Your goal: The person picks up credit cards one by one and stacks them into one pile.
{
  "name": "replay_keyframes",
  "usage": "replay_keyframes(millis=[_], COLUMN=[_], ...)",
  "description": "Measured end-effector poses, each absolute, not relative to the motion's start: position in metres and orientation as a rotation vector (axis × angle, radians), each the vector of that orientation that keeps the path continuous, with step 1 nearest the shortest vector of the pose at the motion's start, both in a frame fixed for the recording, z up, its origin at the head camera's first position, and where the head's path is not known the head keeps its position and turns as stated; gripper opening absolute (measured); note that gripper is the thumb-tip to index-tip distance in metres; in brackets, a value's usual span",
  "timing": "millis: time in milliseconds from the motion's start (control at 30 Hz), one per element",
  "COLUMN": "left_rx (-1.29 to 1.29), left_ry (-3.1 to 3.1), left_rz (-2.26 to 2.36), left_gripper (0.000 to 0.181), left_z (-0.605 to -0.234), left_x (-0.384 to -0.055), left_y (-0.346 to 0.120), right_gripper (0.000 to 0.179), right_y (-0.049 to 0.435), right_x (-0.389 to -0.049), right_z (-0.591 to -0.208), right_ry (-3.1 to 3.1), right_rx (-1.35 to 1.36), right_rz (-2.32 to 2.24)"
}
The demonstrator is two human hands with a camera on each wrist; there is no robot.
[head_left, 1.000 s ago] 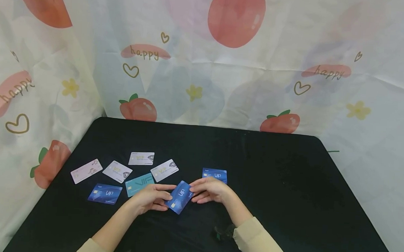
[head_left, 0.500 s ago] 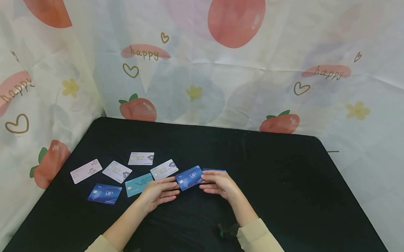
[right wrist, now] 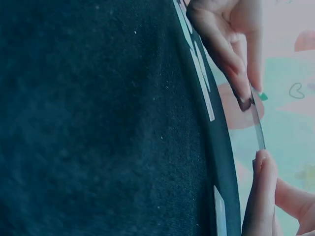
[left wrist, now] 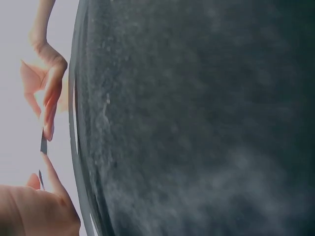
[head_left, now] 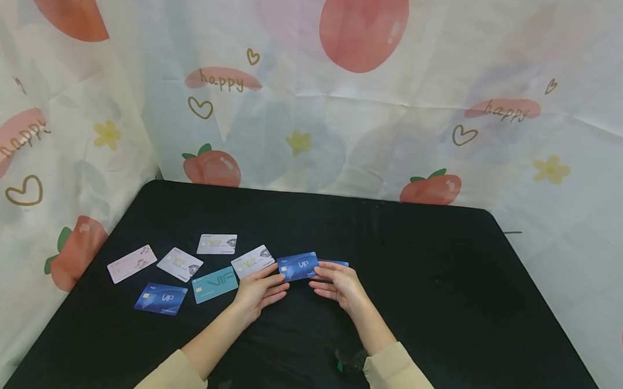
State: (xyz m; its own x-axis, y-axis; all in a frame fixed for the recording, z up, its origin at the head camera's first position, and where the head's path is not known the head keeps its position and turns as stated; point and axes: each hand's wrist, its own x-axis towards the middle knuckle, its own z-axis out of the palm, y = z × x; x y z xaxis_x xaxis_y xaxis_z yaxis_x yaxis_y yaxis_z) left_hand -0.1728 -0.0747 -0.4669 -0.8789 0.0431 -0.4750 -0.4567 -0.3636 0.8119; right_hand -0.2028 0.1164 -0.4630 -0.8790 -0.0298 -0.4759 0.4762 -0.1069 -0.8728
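Note:
A blue VIP card (head_left: pixel 297 266) is held up between my two hands, above the table. My left hand (head_left: pixel 259 291) pinches its left end between thumb and fingers. At the right end, my right hand (head_left: pixel 340 287) holds the card by its edge. Seen edge-on in the right wrist view, the card (right wrist: pixel 258 125) is a thin strip spanning the fingertips of both hands, clear of the table. Behind my right hand lies another blue card (head_left: pixel 341 263), mostly hidden. A teal VIP card (head_left: pixel 215 285) and a white VIP card (head_left: pixel 253 260) lie beside my left hand.
Farther left on the black table (head_left: pixel 442 316) lie a white card (head_left: pixel 217 244), a second white card (head_left: pixel 180 264), a pinkish card (head_left: pixel 131 264) and a blue card (head_left: pixel 161 299). A fruit-printed curtain (head_left: pixel 366 127) hangs behind the table.
The held blue card has moved away from me and slightly right, turning from a steep slant to nearly level. Both hands moved with it, and the right one now covers more of the blue card behind.

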Motion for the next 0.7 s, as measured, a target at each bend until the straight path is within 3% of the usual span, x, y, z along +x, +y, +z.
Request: replay_keyframes(millis=[700], left_rx=[-0.454], left_ry=[1.679], left_rz=[2.254], left_gripper=[0.046], left_z=[-0.469], left_x=[-0.185], left_y=[-0.054], right_gripper=[0.045], right_y=[0.132], right_x=[-0.198], right_z=[-0.466], right_ry=[1.856], right_rx=[0.529], right_rz=[-2.082])
